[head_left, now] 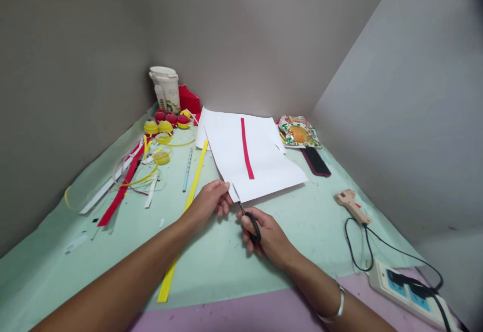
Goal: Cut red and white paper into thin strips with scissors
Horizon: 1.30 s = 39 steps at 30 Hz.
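My left hand pinches the near corner of a white paper sheet that lies on the pale green table cover. My right hand is closed on black-handled scissors, whose blades sit at the sheet's near edge, right beside my left fingers. A short cut shows in the paper at the blades. A red paper strip lies lengthwise on top of the sheet. A long yellow strip runs along the table under my left wrist.
Red, white and yellow strips and small yellow-red balls lie at the left, a white cup behind them. A snack packet, a dark phone, a glue gun and a power strip sit at the right.
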Available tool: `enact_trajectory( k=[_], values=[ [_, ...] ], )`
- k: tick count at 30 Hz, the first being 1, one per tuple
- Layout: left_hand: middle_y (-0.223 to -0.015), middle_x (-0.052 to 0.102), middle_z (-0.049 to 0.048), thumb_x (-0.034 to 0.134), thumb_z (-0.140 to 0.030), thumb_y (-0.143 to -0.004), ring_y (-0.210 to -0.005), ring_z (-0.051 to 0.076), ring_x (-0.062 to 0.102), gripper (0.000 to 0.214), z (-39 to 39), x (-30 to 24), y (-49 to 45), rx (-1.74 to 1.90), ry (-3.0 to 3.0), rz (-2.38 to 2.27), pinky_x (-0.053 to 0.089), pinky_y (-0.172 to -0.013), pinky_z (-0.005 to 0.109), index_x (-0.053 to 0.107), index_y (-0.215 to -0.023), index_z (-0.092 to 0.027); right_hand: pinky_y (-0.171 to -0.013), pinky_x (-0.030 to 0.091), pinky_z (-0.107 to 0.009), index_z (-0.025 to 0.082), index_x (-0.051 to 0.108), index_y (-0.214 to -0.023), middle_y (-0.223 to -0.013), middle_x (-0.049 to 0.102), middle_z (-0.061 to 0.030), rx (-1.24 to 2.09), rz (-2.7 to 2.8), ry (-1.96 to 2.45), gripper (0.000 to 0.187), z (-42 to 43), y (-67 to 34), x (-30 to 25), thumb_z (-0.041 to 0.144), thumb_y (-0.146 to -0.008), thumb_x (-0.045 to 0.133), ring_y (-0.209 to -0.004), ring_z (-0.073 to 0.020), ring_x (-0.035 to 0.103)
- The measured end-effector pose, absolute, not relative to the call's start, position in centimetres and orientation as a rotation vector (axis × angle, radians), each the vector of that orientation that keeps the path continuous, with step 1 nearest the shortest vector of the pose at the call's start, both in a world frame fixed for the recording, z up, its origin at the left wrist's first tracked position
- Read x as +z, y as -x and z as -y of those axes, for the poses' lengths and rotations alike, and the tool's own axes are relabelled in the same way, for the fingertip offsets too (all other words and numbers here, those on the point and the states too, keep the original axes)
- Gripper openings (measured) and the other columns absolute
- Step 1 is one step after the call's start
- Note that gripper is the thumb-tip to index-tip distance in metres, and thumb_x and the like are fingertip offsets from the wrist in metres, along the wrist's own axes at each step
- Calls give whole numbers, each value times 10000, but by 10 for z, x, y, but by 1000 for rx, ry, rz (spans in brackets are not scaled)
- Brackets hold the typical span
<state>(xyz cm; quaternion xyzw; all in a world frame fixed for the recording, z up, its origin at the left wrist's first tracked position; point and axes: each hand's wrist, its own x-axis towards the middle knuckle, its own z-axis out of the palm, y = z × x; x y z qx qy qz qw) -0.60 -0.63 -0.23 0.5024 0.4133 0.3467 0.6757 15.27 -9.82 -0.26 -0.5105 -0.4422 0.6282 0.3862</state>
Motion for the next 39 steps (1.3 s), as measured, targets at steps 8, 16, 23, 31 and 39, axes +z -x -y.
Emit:
enact_trajectory(
  k=[8,16,23,31,39],
  values=[
    [-585,581,-3,572,-340,-817,-412,69,496,226,4,-1,6,812,-1087,-929,314,-370,179,508,-691,-163,-308,269,-137,164,571,-1042,-598,555,48,1599,1123,1287,395,98,-153,-4,507,-847,599,-400,-65,516],
    [-563,568,-36,532,-401,-867,-452,89,490,244,12,16,8,917,-1439,-999,361,-443,209,496,-744,-194,-355,329,-150,174,554,-1074,-641,590,33,1613,1158,1227,388,99,-157,-3,463,-826,630,-475,-95,583],
    [-531,555,-31,521,-397,-862,-437,98,465,251,17,17,3,869,-1366,-1026,341,-445,220,472,-721,-195,-357,322,-157,181,532,-1009,-619,573,44,1649,1172,1228,358,97,-157,0,454,-809,650,-454,-95,568],
    [-520,533,-46,533,-404,-854,-417,84,438,252,18,15,1,890,-1261,-990,313,-430,211,483,-731,-189,-347,294,-149,174,537,-981,-601,565,47,1649,1155,1242,379,96,-156,2,498,-814,640,-419,-75,533],
    [-549,562,-26,537,-403,-843,-408,79,456,273,14,10,1,804,-1224,-984,301,-414,213,489,-698,-176,-319,284,-149,171,556,-982,-608,576,41,1656,1137,1256,386,95,-157,2,518,-826,622,-413,-79,542]
  ],
)
